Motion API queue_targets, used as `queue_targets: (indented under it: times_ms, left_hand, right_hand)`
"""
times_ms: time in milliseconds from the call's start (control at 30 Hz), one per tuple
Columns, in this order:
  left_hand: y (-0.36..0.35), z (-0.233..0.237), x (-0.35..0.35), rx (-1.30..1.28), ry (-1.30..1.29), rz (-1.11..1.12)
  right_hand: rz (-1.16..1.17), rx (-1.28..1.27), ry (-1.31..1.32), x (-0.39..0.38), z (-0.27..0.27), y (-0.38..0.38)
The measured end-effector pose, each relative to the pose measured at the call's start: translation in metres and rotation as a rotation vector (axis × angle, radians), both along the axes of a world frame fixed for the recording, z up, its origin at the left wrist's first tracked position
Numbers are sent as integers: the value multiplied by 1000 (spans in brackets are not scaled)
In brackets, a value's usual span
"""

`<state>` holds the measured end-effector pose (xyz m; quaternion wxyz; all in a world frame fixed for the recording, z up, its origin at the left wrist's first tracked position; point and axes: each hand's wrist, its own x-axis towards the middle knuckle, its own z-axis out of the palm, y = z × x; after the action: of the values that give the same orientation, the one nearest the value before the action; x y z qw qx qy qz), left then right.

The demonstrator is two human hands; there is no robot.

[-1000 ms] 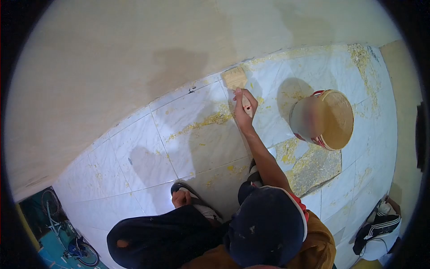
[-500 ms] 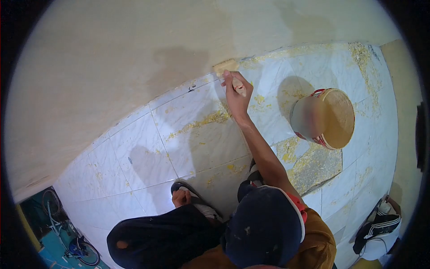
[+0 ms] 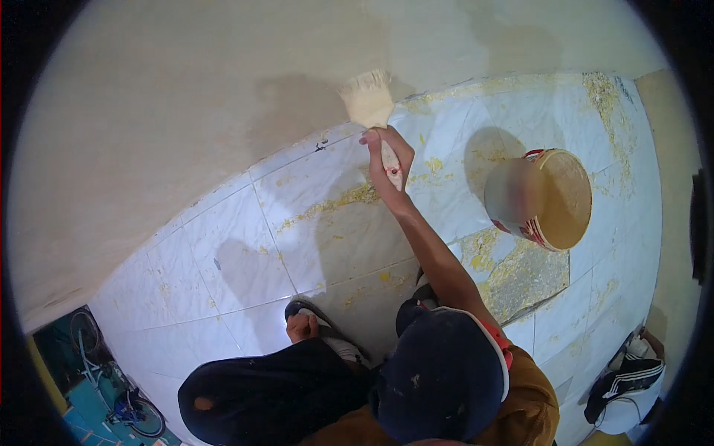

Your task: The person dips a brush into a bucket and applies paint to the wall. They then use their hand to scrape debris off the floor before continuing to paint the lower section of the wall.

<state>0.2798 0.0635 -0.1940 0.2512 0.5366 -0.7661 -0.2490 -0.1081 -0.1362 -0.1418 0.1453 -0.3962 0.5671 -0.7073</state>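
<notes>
Closest to me is the crouching person's dark cap, speckled with pale spots, above an ochre shirt and dark trousers with a small hole at the knee. One foot in a sandal is planted on the white marbled floor tiles, which are spattered and streaked with yellowish paint. Off to the lower right a black striped shoe lies on the tiles, and at the lower left a bicycle shows through an opening. The bare right arm stretches forward from the shoulder, and the right hand is wrapped tight round the wooden handle of a wide paintbrush, fingers closed on it. The other hand is out of sight. The brush points up and away, its pale bristles fanned against the base of the cream wall, just above the joint with the floor. A round paint bucket with a red handle stands on the tiles well to the right of the hand
</notes>
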Motion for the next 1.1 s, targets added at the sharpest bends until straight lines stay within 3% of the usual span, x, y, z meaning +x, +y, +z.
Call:
queue_targets:
  times_ms: [133, 200, 367, 533, 733, 800, 833, 933, 1100]
  left_hand:
    - [0, 4, -9, -19, 41, 50]
    - [1, -1, -3, -33, 23, 23]
    - [-2, -3, 3, -17, -67, -47]
    - [0, -1, -4, -31, 69, 18]
    - [-1, -6, 3, -52, -44, -27]
    - [-1, -4, 1, -48, -17, -14]
    - [-1, -4, 0, -45, 13, -1]
    - [-1, -1, -1, -41, 15, -15]
    - [-2, -1, -1, -48, 9, -13]
  right_hand:
    - [-62, 172, -81, 15, -17, 14]
    - [-47, 198, -279, 19, -24, 18]
    - [-59, 245, -157, 15, -30, 19]
    - [-31, 237, -164, 14, -16, 1]
    - [-6, 117, -241, 12, 55, -7]
    - [-62, -129, 36, 11, 65, -5]
    - [-60, -127, 36, 11, 66, -5]
    - [-36, -178, 172, 11, 62, -5]
    - [-43, -45, 0, 20, 11, -6]
